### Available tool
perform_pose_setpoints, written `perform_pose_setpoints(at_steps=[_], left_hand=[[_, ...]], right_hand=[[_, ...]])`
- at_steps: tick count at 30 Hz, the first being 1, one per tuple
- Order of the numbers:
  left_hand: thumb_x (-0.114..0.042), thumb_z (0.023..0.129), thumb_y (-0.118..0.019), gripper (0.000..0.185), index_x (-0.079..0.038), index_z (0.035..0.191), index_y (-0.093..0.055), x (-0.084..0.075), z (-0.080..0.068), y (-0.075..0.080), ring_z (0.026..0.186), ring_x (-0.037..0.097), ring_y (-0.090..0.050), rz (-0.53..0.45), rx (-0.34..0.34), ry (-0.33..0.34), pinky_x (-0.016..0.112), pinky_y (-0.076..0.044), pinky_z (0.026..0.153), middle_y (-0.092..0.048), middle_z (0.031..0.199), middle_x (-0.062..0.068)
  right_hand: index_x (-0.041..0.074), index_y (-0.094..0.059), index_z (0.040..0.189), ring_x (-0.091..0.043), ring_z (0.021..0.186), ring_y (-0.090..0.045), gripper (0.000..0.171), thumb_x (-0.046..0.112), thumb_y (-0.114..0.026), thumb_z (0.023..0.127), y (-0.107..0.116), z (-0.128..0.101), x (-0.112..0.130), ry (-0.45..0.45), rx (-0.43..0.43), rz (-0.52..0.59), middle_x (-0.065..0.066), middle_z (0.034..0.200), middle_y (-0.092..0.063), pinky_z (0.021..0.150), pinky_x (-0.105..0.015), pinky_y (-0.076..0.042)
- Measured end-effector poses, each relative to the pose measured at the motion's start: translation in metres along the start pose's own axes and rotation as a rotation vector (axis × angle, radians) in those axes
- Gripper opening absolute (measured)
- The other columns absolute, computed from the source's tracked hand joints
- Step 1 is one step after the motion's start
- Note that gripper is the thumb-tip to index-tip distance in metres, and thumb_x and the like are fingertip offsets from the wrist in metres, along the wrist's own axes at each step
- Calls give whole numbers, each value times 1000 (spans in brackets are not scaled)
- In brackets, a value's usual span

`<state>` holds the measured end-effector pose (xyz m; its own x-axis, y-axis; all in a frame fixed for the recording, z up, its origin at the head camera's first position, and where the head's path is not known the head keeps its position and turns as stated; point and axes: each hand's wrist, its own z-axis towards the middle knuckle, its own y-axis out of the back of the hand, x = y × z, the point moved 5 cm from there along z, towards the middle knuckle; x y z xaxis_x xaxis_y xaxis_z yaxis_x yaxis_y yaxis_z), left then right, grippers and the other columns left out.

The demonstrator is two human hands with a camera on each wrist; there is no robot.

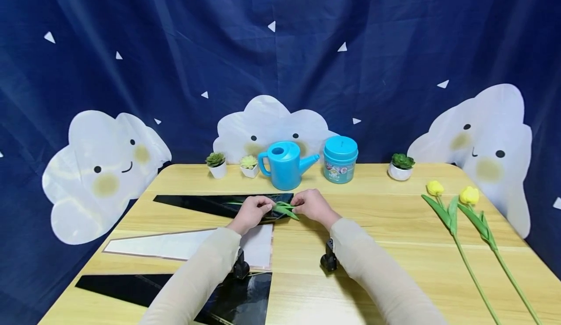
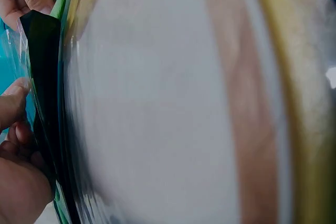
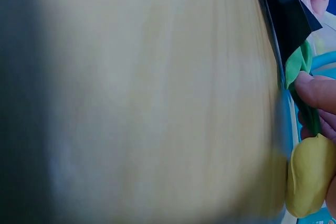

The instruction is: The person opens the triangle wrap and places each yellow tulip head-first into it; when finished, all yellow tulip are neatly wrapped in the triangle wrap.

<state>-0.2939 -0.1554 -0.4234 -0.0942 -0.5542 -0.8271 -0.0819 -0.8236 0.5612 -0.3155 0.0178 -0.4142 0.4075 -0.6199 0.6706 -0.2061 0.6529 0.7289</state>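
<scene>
At the back of the table lies a black flower sleeve (image 1: pixel 193 203) with a clear front, a tulip's green leaves (image 1: pixel 285 209) at its wide end. My left hand (image 1: pixel 254 211) pinches the sleeve's clear film near that opening, between thumb and fingers in the left wrist view. Opposite it, my right hand (image 1: pixel 313 204) holds the tulip by its stem just below the bloom. The yellow bloom (image 3: pixel 308 177) shows outside the sleeve in the right wrist view; in the head view the right hand hides it. Part of the stem lies inside the sleeve.
Nearer me lie a white sleeve (image 1: pixel 162 244) and another black sleeve (image 1: pixel 127 286). Behind the hands stand a blue watering can (image 1: pixel 285 169), a blue lidded tub (image 1: pixel 340 162) and small potted plants (image 1: pixel 400 167). Two yellow tulips (image 1: pixel 469 196) rest at the right.
</scene>
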Motion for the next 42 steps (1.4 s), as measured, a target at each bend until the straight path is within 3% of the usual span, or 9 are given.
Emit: perform_pose_setpoints(at_steps=[13, 23, 33, 42], left_hand=[[-6, 91, -56, 14, -7, 94, -70, -4, 1, -4, 96, 22, -58, 11, 6, -36, 37, -47, 81, -65, 104, 8], [-6, 92, -55, 16, -8, 96, -70, 0, 0, 1, 102, 25, -58, 33, -9, -6, 40, -46, 85, -64, 107, 8], [-7, 92, -55, 16, -9, 97, -70, 4, 0, 2, 104, 26, -57, 29, -9, -6, 40, -46, 86, -63, 108, 8], [-7, 92, -55, 16, -8, 96, -70, 3, 0, 3, 104, 26, -56, 38, -12, -5, 40, -45, 86, -63, 108, 9]], right_hand=[[8, -72, 82, -10, 74, -60, 5, 7, -73, 77, -2, 1, 2, -8, -24, -61, 1, 77, -69, 72, -28, -48], [5, -69, 104, -22, 96, -63, 27, 14, -73, 79, 14, -8, -16, -58, 18, 83, -7, 100, -69, 79, -33, -51], [1, -64, 115, -27, 108, -59, 43, 16, -76, 77, 21, -21, -26, 4, 93, 153, -13, 112, -65, 91, -40, -46], [5, -68, 107, -26, 106, -59, 32, 13, -75, 77, 20, -23, -26, 13, 91, 119, -8, 109, -67, 89, -40, -46]])
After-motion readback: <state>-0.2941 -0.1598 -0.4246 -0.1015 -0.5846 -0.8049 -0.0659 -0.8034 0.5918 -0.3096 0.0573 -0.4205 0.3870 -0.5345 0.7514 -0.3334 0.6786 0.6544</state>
